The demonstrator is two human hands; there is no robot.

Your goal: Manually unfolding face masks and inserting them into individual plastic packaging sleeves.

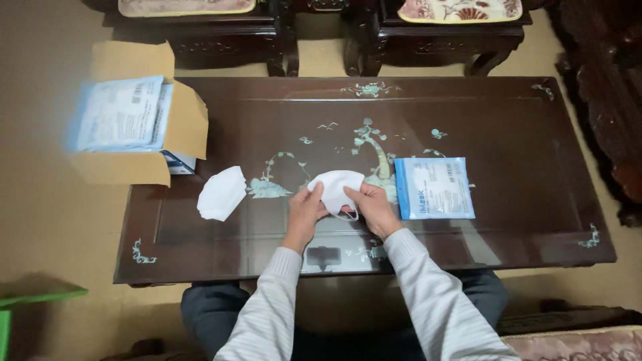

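Dark lacquered bench [508,220] with inlaid birds and trees, mid-fold: left hand [304,207] and right hand [371,206] pinched on one white face mask [336,187] at centre. Next, likely onto the mask stack [222,194]; blue packet [435,188] just right.

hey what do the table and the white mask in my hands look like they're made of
The table looks like dark lacquered wood: glossy, reflective, with pale shell-like inlay. The white mask, held by both hands, looks like soft matte nonwoven fabric, judging by its folds.
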